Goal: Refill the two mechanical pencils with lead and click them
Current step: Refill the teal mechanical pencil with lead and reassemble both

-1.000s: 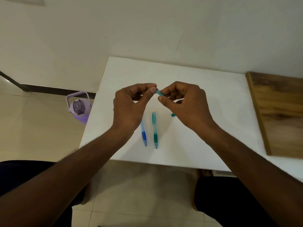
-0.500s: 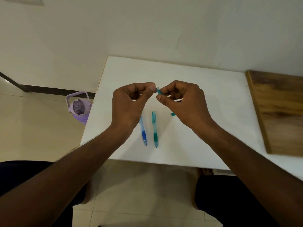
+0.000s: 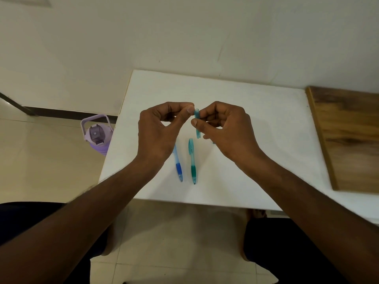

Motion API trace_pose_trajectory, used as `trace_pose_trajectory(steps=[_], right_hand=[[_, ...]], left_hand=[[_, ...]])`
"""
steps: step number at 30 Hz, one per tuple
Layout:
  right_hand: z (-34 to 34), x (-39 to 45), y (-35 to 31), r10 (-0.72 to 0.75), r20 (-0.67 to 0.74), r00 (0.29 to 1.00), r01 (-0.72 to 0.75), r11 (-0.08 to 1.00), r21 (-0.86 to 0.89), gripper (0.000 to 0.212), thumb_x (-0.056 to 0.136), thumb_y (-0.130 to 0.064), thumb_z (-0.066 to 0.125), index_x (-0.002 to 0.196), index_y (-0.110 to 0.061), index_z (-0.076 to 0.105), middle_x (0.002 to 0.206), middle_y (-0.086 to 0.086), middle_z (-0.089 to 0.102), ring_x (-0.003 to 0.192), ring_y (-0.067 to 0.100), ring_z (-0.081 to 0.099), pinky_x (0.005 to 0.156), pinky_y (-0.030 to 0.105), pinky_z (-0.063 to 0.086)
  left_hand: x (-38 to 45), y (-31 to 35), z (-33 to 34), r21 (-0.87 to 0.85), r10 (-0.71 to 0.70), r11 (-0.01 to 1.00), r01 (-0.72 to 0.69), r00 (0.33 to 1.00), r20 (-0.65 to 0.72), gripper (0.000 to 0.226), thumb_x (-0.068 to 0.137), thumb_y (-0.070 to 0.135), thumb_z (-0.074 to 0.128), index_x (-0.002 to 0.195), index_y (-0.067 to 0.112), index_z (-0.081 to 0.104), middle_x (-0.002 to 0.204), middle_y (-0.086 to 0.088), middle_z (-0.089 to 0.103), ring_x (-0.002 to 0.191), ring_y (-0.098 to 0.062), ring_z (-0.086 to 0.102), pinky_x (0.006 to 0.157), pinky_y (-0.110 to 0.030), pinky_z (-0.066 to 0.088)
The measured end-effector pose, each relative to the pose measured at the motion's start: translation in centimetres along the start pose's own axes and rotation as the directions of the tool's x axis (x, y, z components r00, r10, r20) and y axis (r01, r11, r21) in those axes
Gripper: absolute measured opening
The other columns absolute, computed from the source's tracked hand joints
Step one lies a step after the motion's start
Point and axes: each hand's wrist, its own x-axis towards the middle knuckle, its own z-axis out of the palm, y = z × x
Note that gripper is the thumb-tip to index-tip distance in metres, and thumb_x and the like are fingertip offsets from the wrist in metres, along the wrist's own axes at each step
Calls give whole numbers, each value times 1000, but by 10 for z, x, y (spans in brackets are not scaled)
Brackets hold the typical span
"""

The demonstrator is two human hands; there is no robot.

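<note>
head view: right grip point(image 3: 225, 128) pinches the teal lead tube point(image 3: 197, 125); left grip point(image 3: 160, 128) pinched at its top.

Both forearms point(image 3: 307, 201) are bare to the frame edge, with no sleeves, watch or rings visible. Dark navy trousers point(image 3: 287, 242) cover the thighs. Bare feet point(image 3: 256, 214) rest on the floor.

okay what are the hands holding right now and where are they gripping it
The right hand holds a small teal tube upright, pinched around its middle. The left hand has thumb and fingers pinched at the tube's top; whether they hold a lead cannot be told.
</note>
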Motion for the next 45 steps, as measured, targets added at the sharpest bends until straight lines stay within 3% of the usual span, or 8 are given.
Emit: trace_pose_trajectory(steps=[7, 10, 12, 14, 17, 26, 38, 45], right_hand=[[-1, -1, -1, -45, -7, 999, 44, 994, -98, 20, 87, -41, 84, 97, -26, 75, 84, -24, 72, 80, 1, 73, 76, 22, 63], [-9, -1, -3, -127, 18, 992, 128, 973, -191, 15, 90, -40, 82, 100, -31, 76, 83, -30, 67, 84, -9, 68, 71, 8, 54], [-14, -4, -4, -202, 66, 977, 212, 941, -262, 16, 92, -40, 79, 105, -29, 79, 90, -24, 73, 81, -1, 68, 74, 9, 53], [-12, -12, -7, -272, 146, 951, 305, 900, -312, 23, 94, -39, 77, 111, -25, 81, 98, -10, 78, 80, 7, 67, 79, 18, 55], [-5, -24, -12, -344, 238, 908, 409, 849, -334, 27, 94, -36, 77, 113, -18, 81, 97, -1, 79, 77, 6, 61, 76, 8, 42], [-14, -27, -23, -364, 253, 897, 431, 848, -307, 27, 90, -34, 80, 110, -15, 82, 101, 1, 80, 82, 4, 60, 80, -2, 36], [-12, -24, -17, -306, 239, 921, 372, 872, -319, 30, 92, -35, 80, 114, -15, 80, 103, 3, 80, 85, 11, 65, 87, 11, 47], [-6, -21, -12, -315, 145, 938, 342, 911, -231, 22, 91, -35, 81, 107, -20, 82, 94, -14, 75, 78, -1, 66, 82, 3, 50]], left_hand=[[0, 2, 0, 46, -77, 996, 76, 997, 18, 20, 96, 47, 72, 106, 32, 80, 104, 18, 80, 97, -13, 72, 89, -37, 62], [1, 2, 0, -189, -254, 946, 265, 964, 81, 31, 105, 48, 56, 112, 28, 78, 109, 13, 81, 99, -13, 71, 81, -36, 61], [1, 1, 0, -562, -407, 669, 486, 873, 269, 59, 108, 59, 36, 129, 18, 72, 124, 2, 78, 114, -18, 71, 94, -37, 57], [1, -4, -2, -751, -396, 335, 570, 808, 436, 84, 103, 72, 23, 145, 9, 60, 139, -9, 70, 132, -25, 64, 111, -40, 50], [-1, -7, 1, -798, -293, 173, 577, 804, 518, 102, 97, 81, 14, 153, 4, 49, 153, -15, 57, 144, -29, 54, 122, -40, 37], [-10, -12, 14, -808, -174, 124, 576, 814, 554, 99, 99, 79, 16, 146, 2, 55, 143, -16, 65, 128, -28, 66, 119, -43, 42], [-6, -2, 12, -822, -176, 183, 539, 841, 512, 95, 101, 76, 16, 146, 1, 53, 147, -17, 60, 122, -27, 69, 111, -42, 50], [-1, 2, 8, -830, -177, 198, 521, 852, 492, 97, 99, 79, 21, 147, 0, 54, 147, -19, 61, 124, -29, 68, 109, -39, 53]])
